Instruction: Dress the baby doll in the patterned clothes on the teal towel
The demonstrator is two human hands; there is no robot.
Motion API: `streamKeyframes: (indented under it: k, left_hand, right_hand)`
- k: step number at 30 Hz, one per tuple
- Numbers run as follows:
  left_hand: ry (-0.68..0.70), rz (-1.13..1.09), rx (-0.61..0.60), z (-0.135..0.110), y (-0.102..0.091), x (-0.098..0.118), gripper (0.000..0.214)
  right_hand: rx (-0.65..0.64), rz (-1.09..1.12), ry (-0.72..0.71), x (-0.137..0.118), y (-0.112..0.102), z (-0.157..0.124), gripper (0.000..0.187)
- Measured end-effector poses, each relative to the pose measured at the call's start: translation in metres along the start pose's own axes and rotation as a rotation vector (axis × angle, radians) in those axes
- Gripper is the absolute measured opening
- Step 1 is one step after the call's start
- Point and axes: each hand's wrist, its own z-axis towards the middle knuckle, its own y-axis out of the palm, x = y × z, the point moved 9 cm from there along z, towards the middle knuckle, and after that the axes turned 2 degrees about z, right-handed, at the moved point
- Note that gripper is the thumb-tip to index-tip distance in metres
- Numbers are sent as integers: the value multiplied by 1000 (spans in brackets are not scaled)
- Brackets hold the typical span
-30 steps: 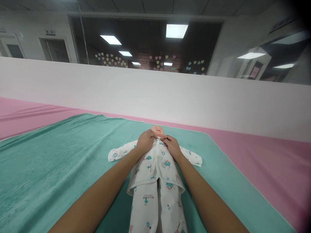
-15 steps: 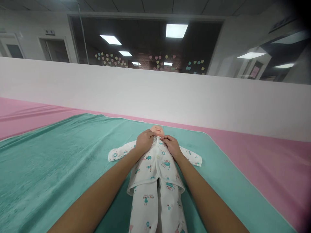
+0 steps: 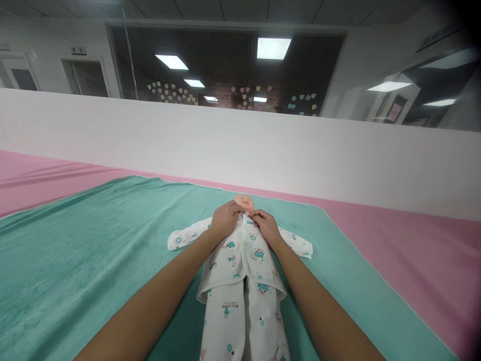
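Note:
A baby doll lies on its back with its head at the far end, dressed in a white printed pajama top and matching pants. At the left side of the neck, my left hand pinches the top's collar. My right hand grips the collar's other side, its fingers bent close to the neckline. Both sleeves spread outward on the cloth. A button shows on the front placket below my hands. My fingers partly hide the collar.
Under the doll spreads a teal blanket with some wrinkles, laid over a pink sheet. A low white wall runs behind, with a large window above it.
Almost nothing differs. Both hands stay at the collar, and the whole view has shifted very slightly.

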Motion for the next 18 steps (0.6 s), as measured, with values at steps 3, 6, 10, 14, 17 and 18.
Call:
streamKeyframes:
  k: [3, 6, 10, 14, 17, 18]
  left_hand:
    - [-6, -3, 32, 1, -2, -1, 31]
    - [-27, 29, 84, 0, -3, -3, 26]
    - [-42, 81, 46, -12, -1, -16, 30]
    - [-25, 264, -76, -48, -7, -44, 41]
    - [25, 423, -171, -78, -20, -66, 46]
    - [0, 452, -188, -85, -27, -76, 48]
  right_hand:
    - [4, -62, -20, 0, 0, 1, 20]
    - [57, -162, -53, 0, -3, 2, 22]
    - [88, -316, -130, -1, -11, -6, 30]
    - [-34, -506, -182, 6, -24, -30, 36]
    - [-115, -825, -167, 23, -48, -50, 45]
    - [-129, -885, -135, 30, -59, -56, 47]
